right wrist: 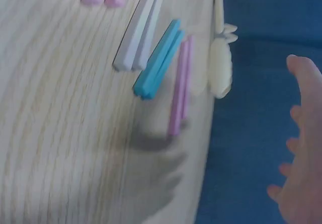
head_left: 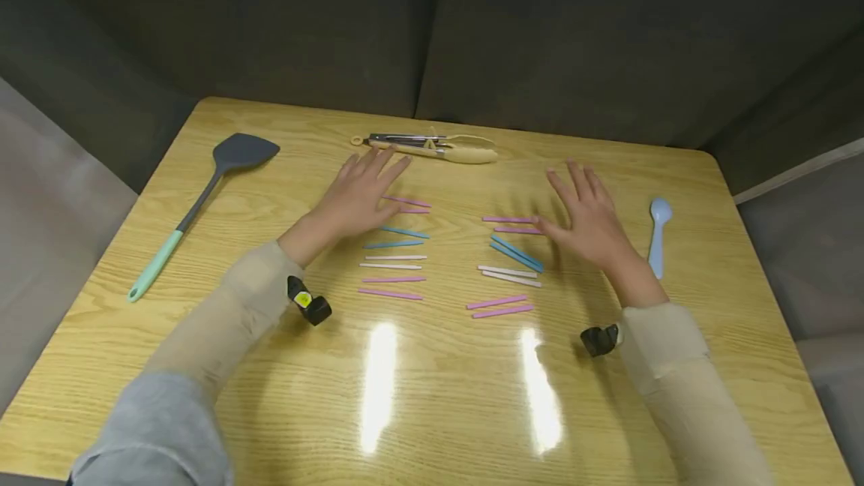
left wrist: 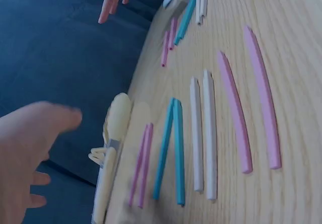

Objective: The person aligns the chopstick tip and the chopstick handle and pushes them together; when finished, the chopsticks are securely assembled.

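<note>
My left hand [head_left: 358, 197] hovers with spread fingers beside the left column of short straw-like sticks, its fingertips overlapping the handle end of the tongs [head_left: 472, 156] in the head view. Down that column run a pink pair [head_left: 414, 211], a blue pair [head_left: 394, 244], a white pair [head_left: 395, 257] and another pink pair [head_left: 391, 294]. The right hand [head_left: 587, 220] is likewise spread and holds nothing, its thumb over the ends of the right column's far pink pair [head_left: 508, 220]. Nearer lie a blue pair [head_left: 516, 252], a white pair [head_left: 511, 277] and a pink pair [head_left: 502, 311].
A dark spatula [head_left: 244, 152] with a mint handle lies on the left of the wooden table [head_left: 445, 396]. On the right is a light blue spoon [head_left: 658, 227], partly beside my right wrist. Dark curtains [head_left: 540, 36] hang behind the far table edge.
</note>
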Motion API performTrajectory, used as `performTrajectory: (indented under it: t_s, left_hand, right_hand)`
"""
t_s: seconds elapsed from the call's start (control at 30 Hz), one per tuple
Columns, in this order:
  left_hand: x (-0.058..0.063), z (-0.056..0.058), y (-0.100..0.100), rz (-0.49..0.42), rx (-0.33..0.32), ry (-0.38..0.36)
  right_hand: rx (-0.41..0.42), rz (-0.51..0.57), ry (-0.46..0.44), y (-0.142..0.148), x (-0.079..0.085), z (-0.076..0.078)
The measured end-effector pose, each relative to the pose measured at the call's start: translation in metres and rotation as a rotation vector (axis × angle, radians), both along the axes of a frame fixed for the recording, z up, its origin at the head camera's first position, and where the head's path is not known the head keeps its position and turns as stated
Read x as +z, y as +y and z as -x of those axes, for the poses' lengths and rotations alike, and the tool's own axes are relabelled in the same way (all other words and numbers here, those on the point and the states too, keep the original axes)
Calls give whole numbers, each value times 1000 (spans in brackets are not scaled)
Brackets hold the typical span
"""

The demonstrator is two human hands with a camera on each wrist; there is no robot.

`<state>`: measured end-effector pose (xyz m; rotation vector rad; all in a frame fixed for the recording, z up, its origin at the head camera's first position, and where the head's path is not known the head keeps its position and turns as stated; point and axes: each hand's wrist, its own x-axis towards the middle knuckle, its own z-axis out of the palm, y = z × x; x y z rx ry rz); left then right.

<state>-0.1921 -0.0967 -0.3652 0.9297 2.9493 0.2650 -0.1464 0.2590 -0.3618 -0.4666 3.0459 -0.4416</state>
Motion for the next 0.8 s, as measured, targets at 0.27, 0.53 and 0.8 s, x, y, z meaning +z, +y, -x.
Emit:
performTrajectory:
  t_s: [0.27, 0.53, 0.8]
  left_hand:
    - [-19, 25, 8, -79, 5, -128]
    - [-38, 40, 21, -53, -146, -168]
    - [-47, 40, 28, 35, -211, -69]
  right_hand:
    - [7, 146, -179, 1, -18, 26]
    - [61, 141, -213, -14, -32, 36]
    - [95, 129, -220, -25, -44, 41]
